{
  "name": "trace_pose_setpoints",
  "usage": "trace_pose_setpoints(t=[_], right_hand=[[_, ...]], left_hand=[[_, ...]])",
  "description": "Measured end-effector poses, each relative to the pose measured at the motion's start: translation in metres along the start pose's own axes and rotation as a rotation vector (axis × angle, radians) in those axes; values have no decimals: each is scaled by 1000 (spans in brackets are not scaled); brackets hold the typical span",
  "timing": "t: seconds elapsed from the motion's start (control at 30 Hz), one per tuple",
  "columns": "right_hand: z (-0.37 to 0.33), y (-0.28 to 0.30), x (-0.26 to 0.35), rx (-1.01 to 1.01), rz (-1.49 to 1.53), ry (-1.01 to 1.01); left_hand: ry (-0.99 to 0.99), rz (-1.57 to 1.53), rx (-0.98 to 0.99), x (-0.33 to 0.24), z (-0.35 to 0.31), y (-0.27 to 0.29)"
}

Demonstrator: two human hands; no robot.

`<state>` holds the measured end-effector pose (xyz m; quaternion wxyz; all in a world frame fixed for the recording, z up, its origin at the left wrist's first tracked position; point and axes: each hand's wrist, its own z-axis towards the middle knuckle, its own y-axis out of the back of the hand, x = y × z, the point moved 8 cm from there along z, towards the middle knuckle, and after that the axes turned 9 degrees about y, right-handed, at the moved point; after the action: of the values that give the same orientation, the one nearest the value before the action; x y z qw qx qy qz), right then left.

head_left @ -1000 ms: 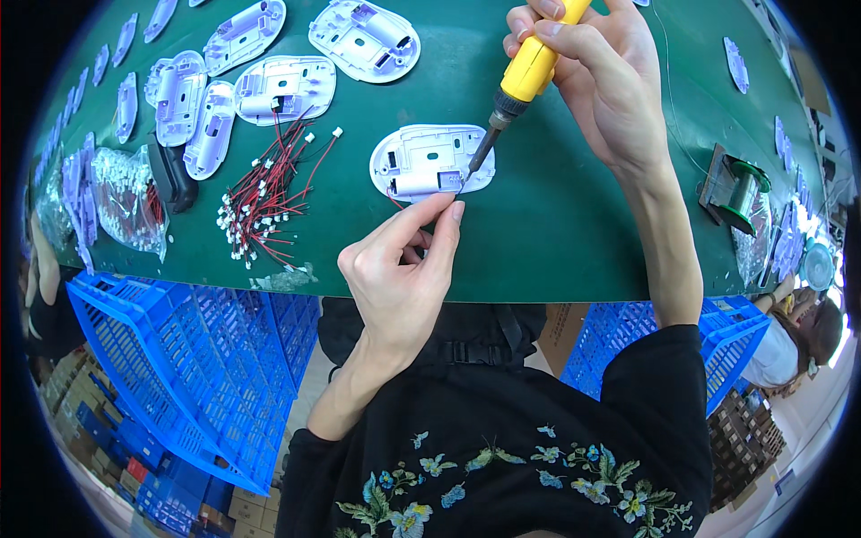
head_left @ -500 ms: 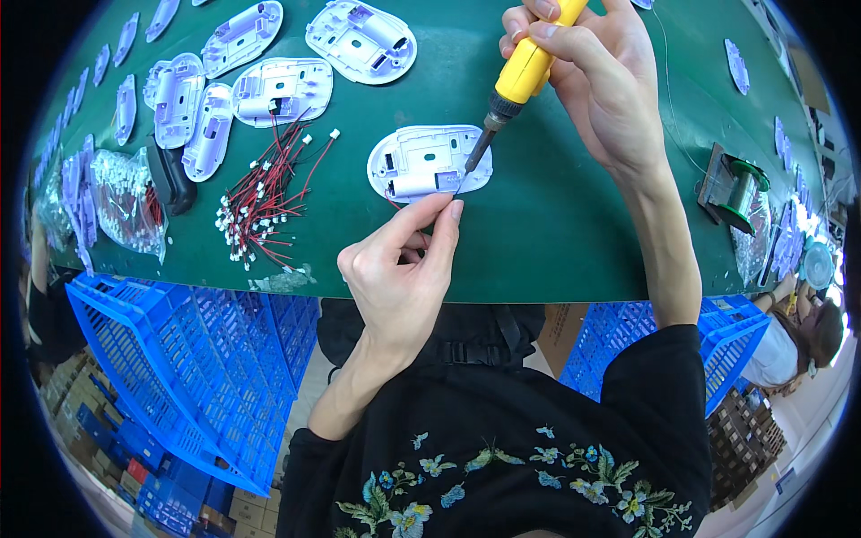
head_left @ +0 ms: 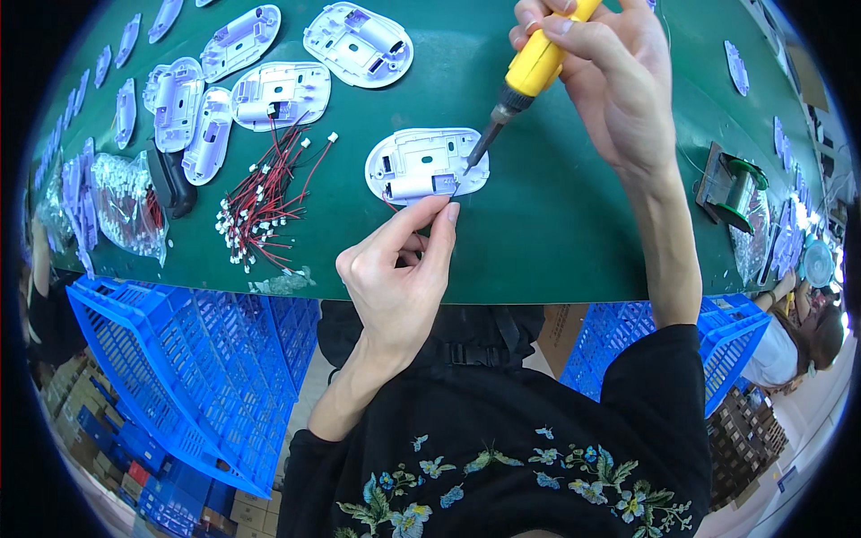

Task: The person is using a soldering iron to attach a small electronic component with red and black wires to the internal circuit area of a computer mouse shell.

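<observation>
A yellow-handled soldering iron (head_left: 535, 67) is gripped in my right hand (head_left: 619, 85), its fingers closed round the handle. Its dark tip slants down to the right end of a white oval plastic shell (head_left: 427, 161) lying on the green table. At the shell's near edge my left hand (head_left: 395, 269) pinches a thin wire (head_left: 455, 190) between thumb and forefinger, just below the tip. A bit of red wire shows beside the shell's lower left; the rest of it is hidden by my fingers. Left of my hands lies a loose bundle of red and black wires (head_left: 269, 202) with white connectors.
More white shells (head_left: 359, 45) lie at the back left. A bag of connectors (head_left: 127, 206) sits near a black-handled object (head_left: 170, 179). On the right stands a solder spool (head_left: 743, 195). Blue crates (head_left: 188, 359) are below the table edge; another person (head_left: 789, 336) is far right.
My right hand and the soldering iron have moved slightly right, with the iron slanting more. The left hand keeps its pinch almost in place.
</observation>
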<state>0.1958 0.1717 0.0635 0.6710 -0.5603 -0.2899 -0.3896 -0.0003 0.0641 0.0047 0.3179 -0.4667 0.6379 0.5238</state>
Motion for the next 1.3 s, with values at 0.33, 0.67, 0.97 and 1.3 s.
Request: trace_pose_setpoints(t=[0.33, 0.67, 0.97, 1.3], right_hand=[[12, 12, 63, -29, -201, 146], [15, 23, 93, -29, -232, 259], [27, 52, 120, 80, -440, 281], [7, 28, 139, 66, -803, 299]], left_hand=[[-326, 305, -102, -35, -12, 10], [-706, 805, 115, -62, 10, 16], [-281, 934, -860, -49, -22, 361], [-11, 931, -334, 201, 6, 517]])
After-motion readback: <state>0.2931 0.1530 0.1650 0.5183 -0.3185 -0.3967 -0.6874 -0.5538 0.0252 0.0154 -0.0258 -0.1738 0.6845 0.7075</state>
